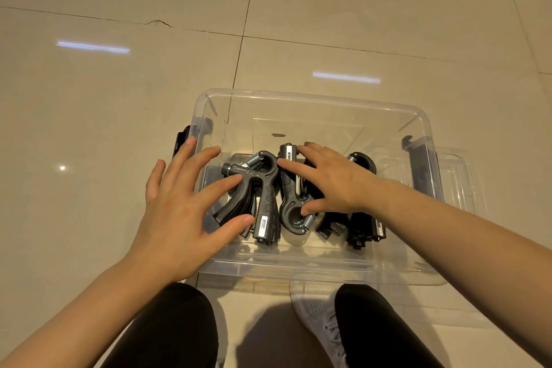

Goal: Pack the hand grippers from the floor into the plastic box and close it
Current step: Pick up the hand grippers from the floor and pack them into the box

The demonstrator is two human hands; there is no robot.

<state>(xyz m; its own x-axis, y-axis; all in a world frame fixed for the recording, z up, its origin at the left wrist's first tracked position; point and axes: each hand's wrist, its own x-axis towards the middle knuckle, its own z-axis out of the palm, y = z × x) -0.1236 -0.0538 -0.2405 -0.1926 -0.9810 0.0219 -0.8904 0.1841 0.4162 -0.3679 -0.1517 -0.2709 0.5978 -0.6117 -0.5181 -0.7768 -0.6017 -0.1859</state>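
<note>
In the near half of the clear plastic box [313, 98], several black hand grippers lie packed side by side on its floor: a left gripper [263, 188] with its spring and looped head toward the far side and handles pointing at the person, a middle gripper [288, 197] turned the other way with its hook and spring nearest the person, and a further pile of grippers [363, 218] at the right, partly hidden. The left hand [182, 203] hovers over the box's left wall with fingers spread and nearly straight, index fingertip and thumb tip at the left gripper, gripping nothing. The right hand [331, 182] lies flat with fingers extended over the middle gripper and the right pile, thumb at the hooked end, curled round nothing; whether it presses down cannot be told. The box has no lid on; a clear lid [457, 176] lies on the floor just beside its right wall. Dark latches show on both short sides. The box stands on glossy beige floor tiles [89, 113], with the person's dark-trousered knees [179, 323] and a white shoe [316, 308] just in front of it.
</note>
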